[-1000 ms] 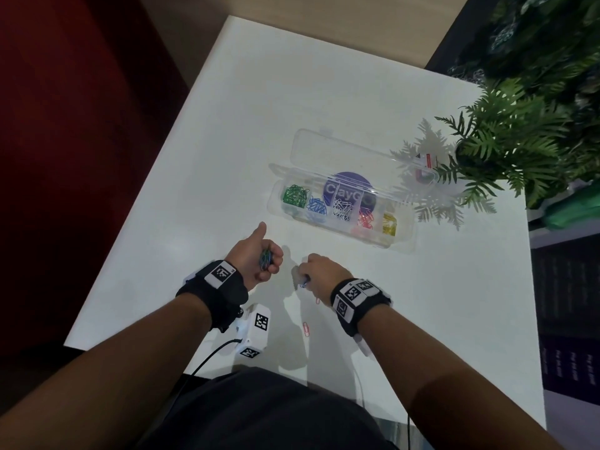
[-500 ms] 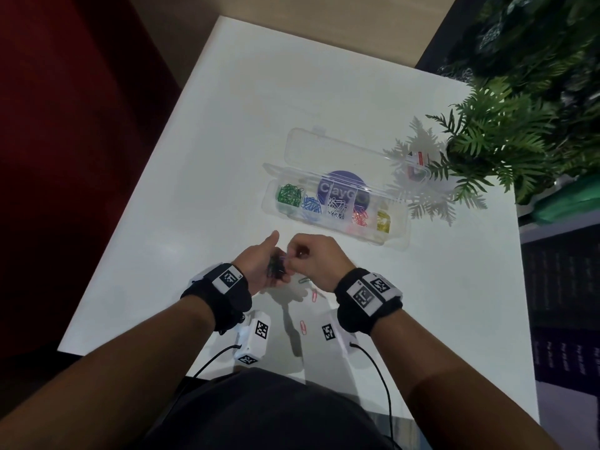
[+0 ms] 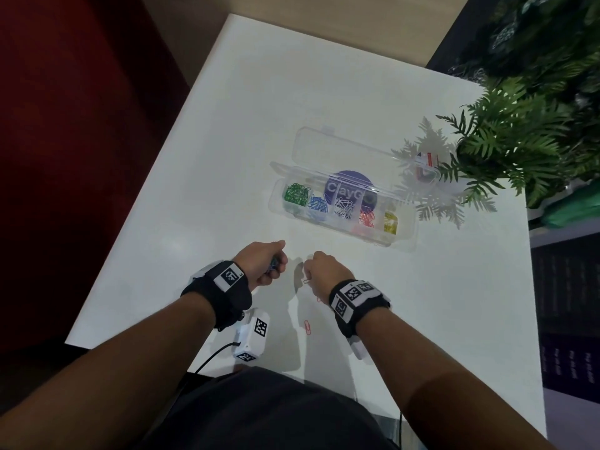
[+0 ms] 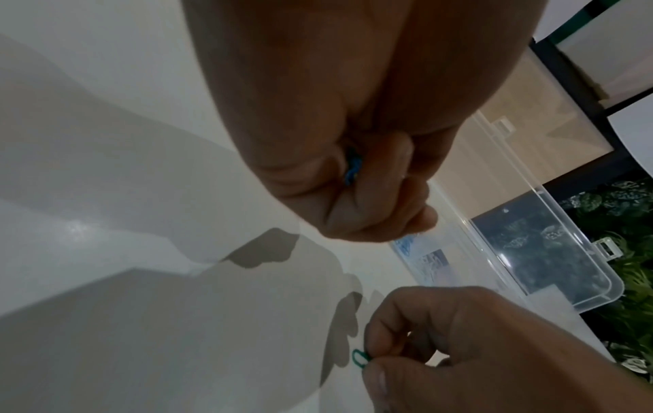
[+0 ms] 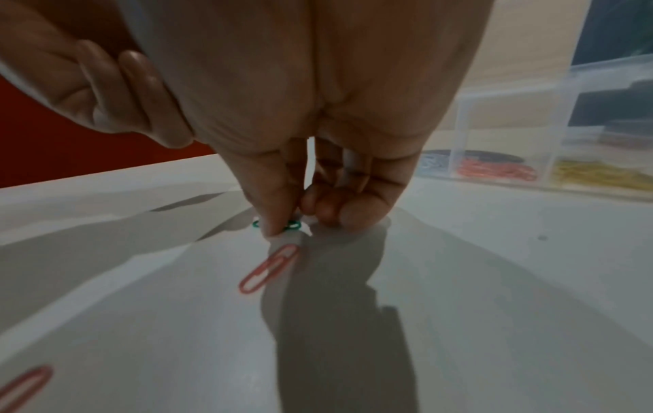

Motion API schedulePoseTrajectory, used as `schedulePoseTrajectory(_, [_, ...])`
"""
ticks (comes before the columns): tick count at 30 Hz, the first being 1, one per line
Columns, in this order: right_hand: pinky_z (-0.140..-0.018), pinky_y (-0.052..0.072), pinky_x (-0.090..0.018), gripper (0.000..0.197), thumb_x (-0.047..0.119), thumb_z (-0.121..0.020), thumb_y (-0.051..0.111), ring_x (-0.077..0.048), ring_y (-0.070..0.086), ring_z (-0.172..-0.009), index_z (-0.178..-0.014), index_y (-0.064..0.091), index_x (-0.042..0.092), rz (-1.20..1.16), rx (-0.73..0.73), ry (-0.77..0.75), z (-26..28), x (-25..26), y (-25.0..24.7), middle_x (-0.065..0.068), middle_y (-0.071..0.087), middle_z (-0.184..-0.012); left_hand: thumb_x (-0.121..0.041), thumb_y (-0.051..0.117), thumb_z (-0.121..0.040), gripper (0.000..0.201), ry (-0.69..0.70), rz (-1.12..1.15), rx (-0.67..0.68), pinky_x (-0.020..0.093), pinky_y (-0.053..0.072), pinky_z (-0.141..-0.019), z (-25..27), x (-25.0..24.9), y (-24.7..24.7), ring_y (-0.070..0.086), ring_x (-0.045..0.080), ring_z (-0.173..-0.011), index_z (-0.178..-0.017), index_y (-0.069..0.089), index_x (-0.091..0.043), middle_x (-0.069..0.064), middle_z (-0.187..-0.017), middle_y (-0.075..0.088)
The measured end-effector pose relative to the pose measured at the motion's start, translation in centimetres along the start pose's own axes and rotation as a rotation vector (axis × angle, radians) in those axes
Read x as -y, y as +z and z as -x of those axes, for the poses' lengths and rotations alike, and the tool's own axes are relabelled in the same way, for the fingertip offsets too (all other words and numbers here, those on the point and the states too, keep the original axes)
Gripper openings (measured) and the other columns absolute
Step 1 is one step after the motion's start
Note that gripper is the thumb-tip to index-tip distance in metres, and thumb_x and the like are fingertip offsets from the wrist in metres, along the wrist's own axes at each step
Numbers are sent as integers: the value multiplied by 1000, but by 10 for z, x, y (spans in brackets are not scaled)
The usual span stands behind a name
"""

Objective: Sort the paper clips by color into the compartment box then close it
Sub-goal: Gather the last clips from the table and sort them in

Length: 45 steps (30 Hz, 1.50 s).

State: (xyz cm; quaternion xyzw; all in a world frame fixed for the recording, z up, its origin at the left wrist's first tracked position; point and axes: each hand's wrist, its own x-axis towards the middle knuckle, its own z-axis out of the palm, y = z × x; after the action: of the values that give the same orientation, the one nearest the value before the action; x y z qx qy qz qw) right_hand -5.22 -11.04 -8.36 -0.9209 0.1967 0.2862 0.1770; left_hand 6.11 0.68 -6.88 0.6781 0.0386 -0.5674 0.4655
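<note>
White table (image 3: pixel 227 157) fills the frame; the open compartment box (image 3: pixel 402 237) sits right of centre; below it, the left hand (image 3: pixel 263 266) fists blue clips (image 4: pixel 351 169), the right hand (image 3: pixel 326 271) pinches a green clip (image 5: pixel 293 224) beside red clips (image 5: pixel 268 268)

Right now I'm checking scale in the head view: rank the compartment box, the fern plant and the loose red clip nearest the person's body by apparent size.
1. Fern plant, cut by the frame
2. Compartment box, lid open
3. Red clip, tiny on the table
</note>
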Motion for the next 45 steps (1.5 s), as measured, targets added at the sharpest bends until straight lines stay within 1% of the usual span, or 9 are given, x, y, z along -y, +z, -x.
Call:
schedulePoseTrajectory(5, [-80,45,-37,23,12,-90,45,-30,53,-104,-110,55,8,-21,18,14,1,-1,3,-11,50,-114,-29,43,-100,40,-15,14,-27,16,24,-36,1,-2,3,36,14,-50,-67,50,-9,7,-62,48])
schedulePoseTrajectory(9, [-58,40,-28,10,14,-84,51,-21,51,-74,-76,47,19,-308,-101,2,15,6,-16,-1,54,-81,-30,41,-101,42,1,32,-18,18,30,-40,1,-2,5,40,17,-50,-68,52,-7,10,-64,51])
schedulePoseTrajectory(13, [-61,42,-27,6,15,-80,60,-15,51,-65,-76,56,16,-533,-196,-90,29,21,-44,3,60,-72,-41,34,-102,50,-5,95,80,21,39,-46,4,-2,15,50,19,-45,-75,52,-4,11,-59,54])
schedulePoseTrajectory(20, [-72,45,-29,13,15,-85,56,-16,52,-83,-91,62,24,-214,-57,-73,26,-14,-26,2,59,-95,-35,41,-101,44,8,-3,74,17,17,-34,7,-4,15,33,10,-38,-64,47,-11,5,-56,45])
schedulePoseTrajectory(26, [-55,31,-24,17,8,-87,51,-19,47,-73,-77,48,22,1,60,-133,21,-27,20,5,38,-88,-35,43,-100,43,21,8,-2,15,14,-34,12,-1,6,29,8,-35,-63,44,-13,3,-56,43])
schedulePoseTrajectory(32, [-67,33,-29,39,15,-91,55,-19,44,-76,-61,32,25,-25,96,-98,19,-33,24,1,38,-90,-35,44,-100,42,34,53,-38,16,15,-35,16,9,3,31,9,-37,-64,45,-13,4,-59,44])
schedulePoseTrajectory(37, [-69,39,-33,11,12,-93,42,-21,44,-78,-84,43,17,-30,58,-69,36,-22,29,-5,45,-91,-34,44,-100,42,49,70,-42,16,14,-36,19,15,5,31,9,-38,-64,45,-12,4,-60,43])
schedulePoseTrajectory(42, [-68,39,-28,28,5,-92,39,-18,49,-82,-107,54,24,-76,155,-239,57,-5,36,-1,57,-99,-33,45,-99,40,53,64,-40,17,15,-36,22,18,7,31,9,-38,-64,45,-13,4,-61,43])
schedulePoseTrajectory(45, [-62,32,-27,28,1,-89,41,-19,44,-82,-90,50,27,15,186,-332,60,-1,40,1,48,-90,-32,46,-99,40,54,59,-42,18,15,-36,25,18,9,30,9,-39,-65,45,-13,4,-61,43])
